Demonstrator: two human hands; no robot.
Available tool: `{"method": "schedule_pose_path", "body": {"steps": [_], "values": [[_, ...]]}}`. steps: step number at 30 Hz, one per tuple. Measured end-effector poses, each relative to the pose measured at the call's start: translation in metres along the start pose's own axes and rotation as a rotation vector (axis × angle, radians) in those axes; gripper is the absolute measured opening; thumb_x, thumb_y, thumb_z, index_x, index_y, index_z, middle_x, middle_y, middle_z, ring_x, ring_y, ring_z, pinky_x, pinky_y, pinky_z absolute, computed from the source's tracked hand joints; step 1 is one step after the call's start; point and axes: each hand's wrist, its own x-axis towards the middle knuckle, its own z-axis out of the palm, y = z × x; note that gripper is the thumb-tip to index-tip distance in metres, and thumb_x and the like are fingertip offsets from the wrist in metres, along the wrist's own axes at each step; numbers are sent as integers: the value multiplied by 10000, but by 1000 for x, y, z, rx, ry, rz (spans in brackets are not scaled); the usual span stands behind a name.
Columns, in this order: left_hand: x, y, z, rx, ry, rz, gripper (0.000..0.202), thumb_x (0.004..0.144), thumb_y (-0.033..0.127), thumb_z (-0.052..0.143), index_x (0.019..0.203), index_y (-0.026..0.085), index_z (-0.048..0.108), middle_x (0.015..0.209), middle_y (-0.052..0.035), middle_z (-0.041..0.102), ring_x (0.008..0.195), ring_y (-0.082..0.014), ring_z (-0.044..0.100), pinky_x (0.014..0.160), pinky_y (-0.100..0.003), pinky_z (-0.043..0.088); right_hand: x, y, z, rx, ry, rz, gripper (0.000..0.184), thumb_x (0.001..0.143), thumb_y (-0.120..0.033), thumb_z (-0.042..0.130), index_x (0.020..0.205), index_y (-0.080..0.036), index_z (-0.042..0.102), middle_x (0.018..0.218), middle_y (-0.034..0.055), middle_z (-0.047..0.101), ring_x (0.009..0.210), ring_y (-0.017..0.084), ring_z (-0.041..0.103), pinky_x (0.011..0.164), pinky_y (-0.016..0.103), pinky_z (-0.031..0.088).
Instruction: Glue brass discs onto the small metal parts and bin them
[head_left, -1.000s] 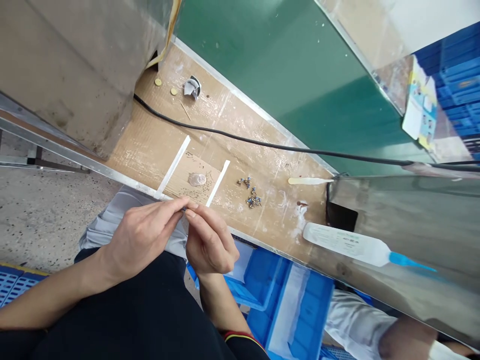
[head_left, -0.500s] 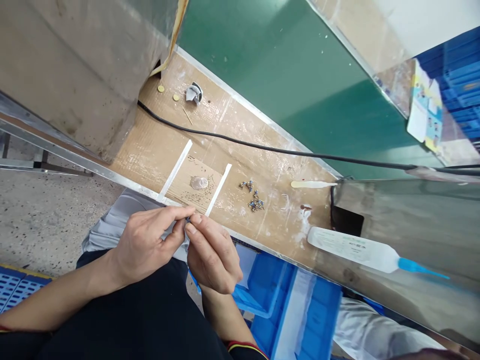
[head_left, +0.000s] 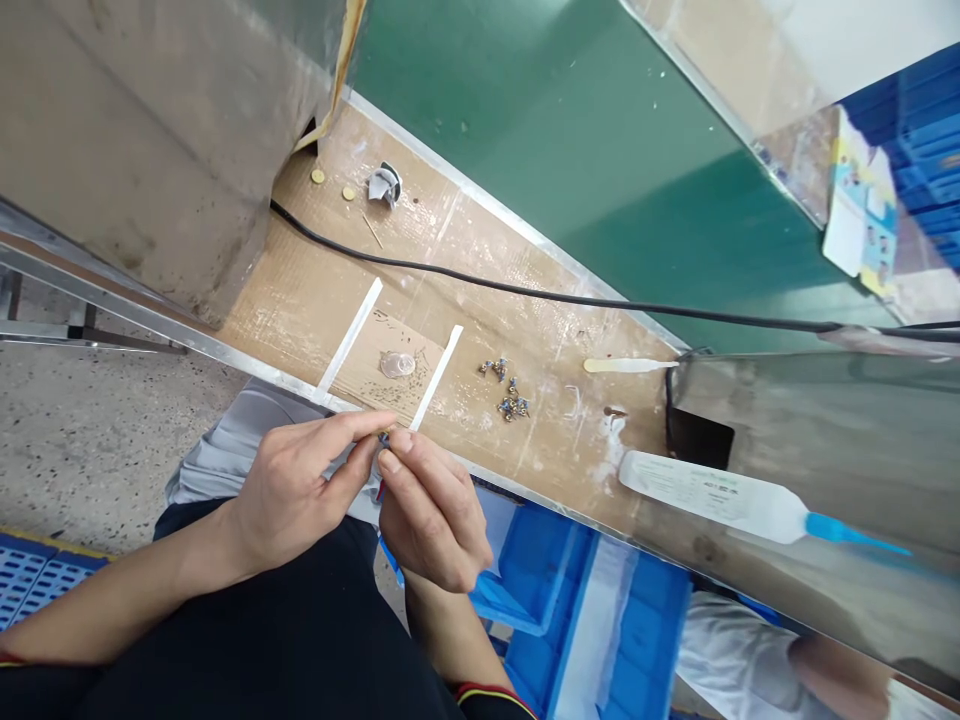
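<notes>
**Small fitting (head_left: 385,436) pinched between both hands at the tabletop's edge**

The small fitting, blue and metal and mostly hidden by fingertips, is held just above the near edge of the tabletop (head_left: 315,260). It is gripped from one side by the left hand (head_left: 292,490), closed to a pinch between thumb and forefinger, and from the other by the right hand (head_left: 431,515), its fingers curled in and its thumb pressed against the part. Fine handling of this one piece appears to be the step in hand, and a steady pinch seems called for, since the part is tiny.

Just beyond the hands, a clear disc (head_left: 397,365) lies on a cardboard patch between two white tape strips (head_left: 349,335). A cluster of similar fittings (head_left: 511,405) is scattered to the right of the strips. A black cable (head_left: 487,290) runs across the tabletop, below a green panel (head_left: 585,170). Blue crates (head_left: 600,630) are stacked below the edge.
</notes>
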Motion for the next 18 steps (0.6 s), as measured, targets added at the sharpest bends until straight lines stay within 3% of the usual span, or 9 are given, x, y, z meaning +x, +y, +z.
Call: {"method": "schedule_pose_path", "body": {"steps": [9,18], "values": [[3,2,-4,-71,-75,-13,251,1165,89,679,1384,178,763,1220,-27,922,1075,-124,909,1022,-144,662,4,0,-4,-42,23,-9,514,1054,-102,847,1528,-294,798,1489,90,848,1307,325,876,1041,500,838],[3,5,-1,-109,-58,-46,222,1140,88,705,1314,202,782,1137,-3,924,981,-123,907,921,-163,675,8,-3,-13,-56,-29,-12,584,1029,-60,853,1561,-289,779,1481,87,855,1300,330,879,1039,496,840]]}}
